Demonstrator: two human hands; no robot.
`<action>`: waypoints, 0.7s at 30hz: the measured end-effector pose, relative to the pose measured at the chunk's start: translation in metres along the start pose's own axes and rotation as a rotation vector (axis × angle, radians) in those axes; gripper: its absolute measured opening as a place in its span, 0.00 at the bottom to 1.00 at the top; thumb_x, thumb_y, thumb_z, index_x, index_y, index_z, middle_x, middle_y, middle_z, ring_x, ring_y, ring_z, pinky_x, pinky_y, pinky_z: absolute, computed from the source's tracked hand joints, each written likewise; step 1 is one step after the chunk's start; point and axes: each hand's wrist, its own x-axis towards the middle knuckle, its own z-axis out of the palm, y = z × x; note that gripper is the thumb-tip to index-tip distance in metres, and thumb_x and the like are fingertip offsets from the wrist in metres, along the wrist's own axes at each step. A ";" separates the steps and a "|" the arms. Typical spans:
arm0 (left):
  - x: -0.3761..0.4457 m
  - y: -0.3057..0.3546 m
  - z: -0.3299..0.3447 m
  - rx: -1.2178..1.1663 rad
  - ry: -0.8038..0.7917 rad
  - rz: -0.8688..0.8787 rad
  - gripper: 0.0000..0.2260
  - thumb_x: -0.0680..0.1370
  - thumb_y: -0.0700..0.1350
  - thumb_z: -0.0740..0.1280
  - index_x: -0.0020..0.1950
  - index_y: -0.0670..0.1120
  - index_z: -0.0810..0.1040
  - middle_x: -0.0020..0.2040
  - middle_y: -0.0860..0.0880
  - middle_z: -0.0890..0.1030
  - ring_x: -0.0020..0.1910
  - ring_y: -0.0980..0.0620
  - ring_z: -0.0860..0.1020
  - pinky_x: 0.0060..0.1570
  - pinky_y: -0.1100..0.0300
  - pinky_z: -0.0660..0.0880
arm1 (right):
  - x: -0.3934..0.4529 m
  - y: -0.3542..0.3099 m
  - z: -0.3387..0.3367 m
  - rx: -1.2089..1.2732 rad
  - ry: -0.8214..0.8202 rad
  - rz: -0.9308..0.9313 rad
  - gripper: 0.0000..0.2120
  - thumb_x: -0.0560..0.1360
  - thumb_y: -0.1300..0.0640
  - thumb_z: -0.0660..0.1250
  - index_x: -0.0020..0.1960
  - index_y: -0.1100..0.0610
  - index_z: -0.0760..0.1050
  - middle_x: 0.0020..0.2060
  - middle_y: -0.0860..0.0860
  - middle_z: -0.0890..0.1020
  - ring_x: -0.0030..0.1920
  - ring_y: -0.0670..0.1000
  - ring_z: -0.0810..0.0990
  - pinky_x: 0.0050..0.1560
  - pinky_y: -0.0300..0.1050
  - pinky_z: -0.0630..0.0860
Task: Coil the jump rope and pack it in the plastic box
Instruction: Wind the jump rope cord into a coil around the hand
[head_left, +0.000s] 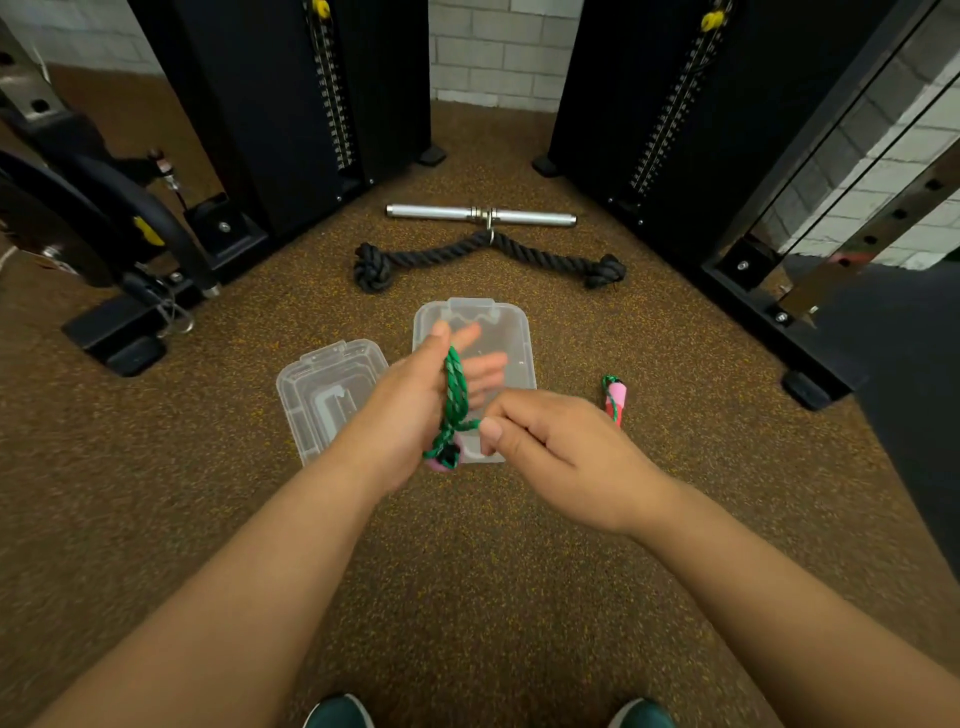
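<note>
Below: one rope (453, 395) wound round left hand (415, 400), fingers spread; right hand (550, 441) pinching its strand. One box (475, 332), holding nothing; one lid (322, 395); two handles.

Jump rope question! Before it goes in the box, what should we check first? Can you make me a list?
1. Rope wound on the left hand: ok, green jump rope loops wrap around the palm.
2. Right hand has the free strand: ok, it pinches the rope beside the coil.
3. Both handles gathered: not ok, one pink handle lies on the floor to the right.
4. Plastic box open: ok, its lid lies beside it.
5. Box empty inside: cannot tell, the hands hide much of it.
</note>
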 end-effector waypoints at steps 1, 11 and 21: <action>-0.002 0.000 0.001 0.059 -0.048 -0.053 0.26 0.80 0.60 0.43 0.69 0.51 0.70 0.54 0.52 0.83 0.50 0.60 0.82 0.52 0.62 0.74 | 0.002 -0.001 -0.003 0.082 0.025 0.026 0.11 0.79 0.47 0.56 0.43 0.48 0.73 0.38 0.44 0.80 0.42 0.45 0.78 0.45 0.48 0.75; -0.017 0.007 0.006 0.197 -0.544 -0.284 0.24 0.76 0.58 0.54 0.53 0.42 0.80 0.34 0.46 0.83 0.32 0.51 0.81 0.39 0.59 0.76 | 0.010 0.021 -0.013 0.293 0.188 0.234 0.14 0.79 0.47 0.57 0.36 0.49 0.70 0.31 0.46 0.72 0.33 0.43 0.69 0.37 0.45 0.68; -0.005 0.010 -0.001 -0.153 -0.274 -0.169 0.25 0.80 0.58 0.52 0.25 0.48 0.67 0.14 0.55 0.60 0.13 0.58 0.57 0.20 0.62 0.53 | 0.002 0.032 -0.011 1.016 -0.024 0.536 0.16 0.79 0.48 0.56 0.38 0.54 0.73 0.23 0.46 0.63 0.24 0.46 0.60 0.32 0.42 0.64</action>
